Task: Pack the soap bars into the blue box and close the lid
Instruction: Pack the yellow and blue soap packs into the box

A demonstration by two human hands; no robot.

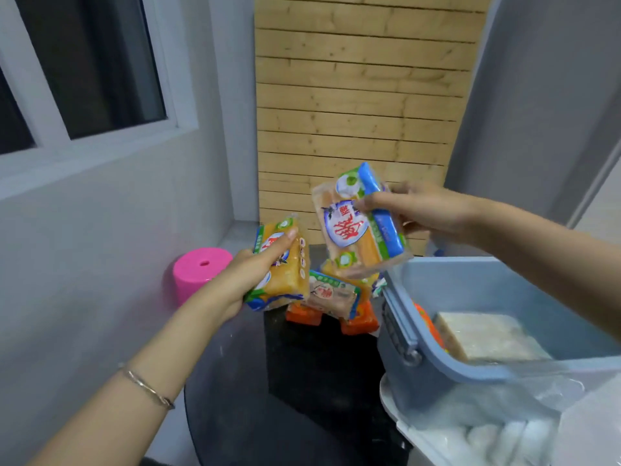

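Above the table's far edge: left hand [250, 277] is gripping one soap pack [282, 267]; right hand [423, 210] is holding another pack [361, 227].
Box [470, 284]: sitting open at right, some soap [487, 336] already inside.
Remaining: loose packs [332, 294] are waiting; lid not yet closed.

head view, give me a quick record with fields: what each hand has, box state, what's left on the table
left hand: holds one wrapped soap pack, raised above the table
right hand: holds a larger wrapped soap pack, tilted, beside the box's far left corner
blue box: open, one pale wrapped bar and something orange inside
lid: not on the box
dark table: small pile of soap packs still unpacked
pink stool: left of the table
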